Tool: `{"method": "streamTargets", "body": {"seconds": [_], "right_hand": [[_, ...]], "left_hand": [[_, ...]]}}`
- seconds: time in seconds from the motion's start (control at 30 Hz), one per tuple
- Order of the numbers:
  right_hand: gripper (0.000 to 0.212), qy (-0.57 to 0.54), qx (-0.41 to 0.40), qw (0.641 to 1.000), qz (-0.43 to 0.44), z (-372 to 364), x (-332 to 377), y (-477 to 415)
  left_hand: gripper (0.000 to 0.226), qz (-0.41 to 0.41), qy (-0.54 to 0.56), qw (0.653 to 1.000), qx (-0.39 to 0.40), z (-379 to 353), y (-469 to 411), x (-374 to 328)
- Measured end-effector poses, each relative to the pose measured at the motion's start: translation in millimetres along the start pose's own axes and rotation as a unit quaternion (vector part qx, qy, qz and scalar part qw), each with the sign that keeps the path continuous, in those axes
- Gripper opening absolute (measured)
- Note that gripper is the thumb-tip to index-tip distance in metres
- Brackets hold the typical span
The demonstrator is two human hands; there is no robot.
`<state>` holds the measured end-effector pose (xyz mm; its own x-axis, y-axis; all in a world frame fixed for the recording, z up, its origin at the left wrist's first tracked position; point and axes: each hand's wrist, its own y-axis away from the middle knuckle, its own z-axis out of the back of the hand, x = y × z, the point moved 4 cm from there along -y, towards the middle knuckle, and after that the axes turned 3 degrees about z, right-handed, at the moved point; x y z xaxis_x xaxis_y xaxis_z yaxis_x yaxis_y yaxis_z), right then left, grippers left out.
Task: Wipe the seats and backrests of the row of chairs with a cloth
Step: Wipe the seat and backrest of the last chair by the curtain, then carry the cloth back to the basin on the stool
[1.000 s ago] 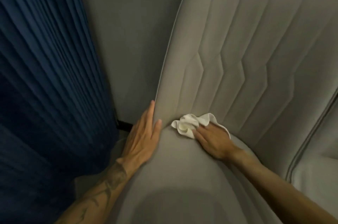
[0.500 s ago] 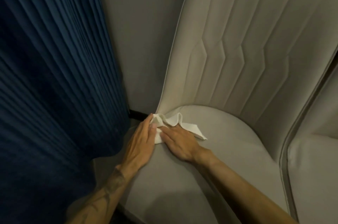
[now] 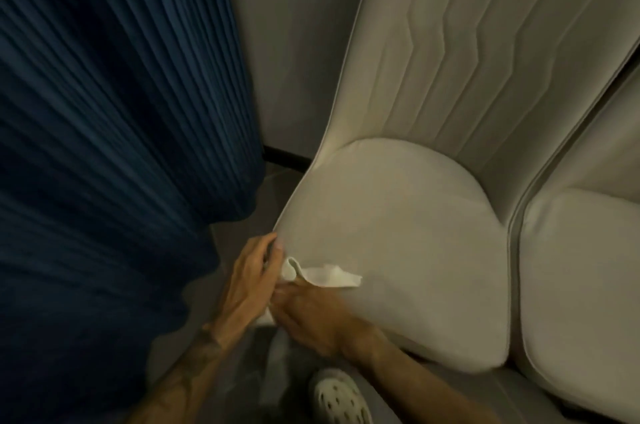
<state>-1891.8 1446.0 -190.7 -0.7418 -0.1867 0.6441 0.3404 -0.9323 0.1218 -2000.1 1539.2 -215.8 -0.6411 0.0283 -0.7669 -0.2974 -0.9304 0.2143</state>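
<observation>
Looked upholstered in smooth, matt, leather-like cream material: chair seat (image 3: 398,233) and backrest (image 3: 467,43), the latter stitched in zigzag channels with fine piping along the edge. Same covering on the neighbouring chair (image 3: 581,285). Seemed soft, thin, crumpled white fabric: cloth (image 3: 329,276). Hung in dense pleats, deep blue with a velvety nap: curtain (image 3: 104,146). Appeared moulded, perforated pale plastic or foam: shoe (image 3: 337,396).
</observation>
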Motion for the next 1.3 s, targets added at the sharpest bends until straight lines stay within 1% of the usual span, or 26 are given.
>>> {"method": "streamTargets", "body": {"seconds": [0.07,0.1,0.2,0.27,0.37,0.5,0.6,0.73,0.9,1.07,1.13,1.3], "right_hand": [[0.042,-0.008,0.031,0.999,-0.025,-9,18,34],[0.042,-0.012,0.033,0.998,-0.049,-7,27,53],[0.043,-0.047,-0.017,0.990,-0.128,25,60,111],[0.044,-0.077,-0.045,0.980,-0.180,58,92,154],[0.040,-0.119,-0.078,0.964,-0.225,111,152,227],[0.038,-0.148,-0.147,0.943,-0.260,179,236,333],[0.038,-0.153,-0.196,0.930,-0.271,224,283,406],[0.038,-0.140,-0.272,0.901,-0.307,275,318,508],[0.040,-0.137,-0.329,0.870,-0.341,318,324,652],[0.040,-0.148,-0.375,0.832,-0.380,339,301,814],[0.040,-0.152,-0.390,0.817,-0.397,345,290,879],[0.044,-0.144,-0.416,0.782,-0.442,368,270,1031]], "left_hand": [[0.034,-0.002,-0.016,1.000,0.016,8,29,-4],[0.034,0.001,-0.024,0.999,0.023,14,44,-10],[0.033,-0.001,-0.038,0.998,0.052,36,95,-42],[0.038,-0.014,-0.035,0.996,0.077,54,135,-79],[0.045,-0.036,-0.045,0.992,0.115,84,200,-151],[0.042,-0.095,-0.088,0.978,0.163,120,290,-267],[0.041,-0.163,-0.146,0.959,0.181,133,350,-354],[0.042,-0.240,-0.202,0.927,0.204,127,424,-456],[0.044,-0.311,-0.253,0.882,0.248,67,510,-556],[0.049,-0.348,-0.302,0.843,0.277,-38,599,-632],[0.049,-0.367,-0.320,0.825,0.287,-83,636,-664],[0.046,-0.397,-0.331,0.793,0.323,-191,720,-745]]}}
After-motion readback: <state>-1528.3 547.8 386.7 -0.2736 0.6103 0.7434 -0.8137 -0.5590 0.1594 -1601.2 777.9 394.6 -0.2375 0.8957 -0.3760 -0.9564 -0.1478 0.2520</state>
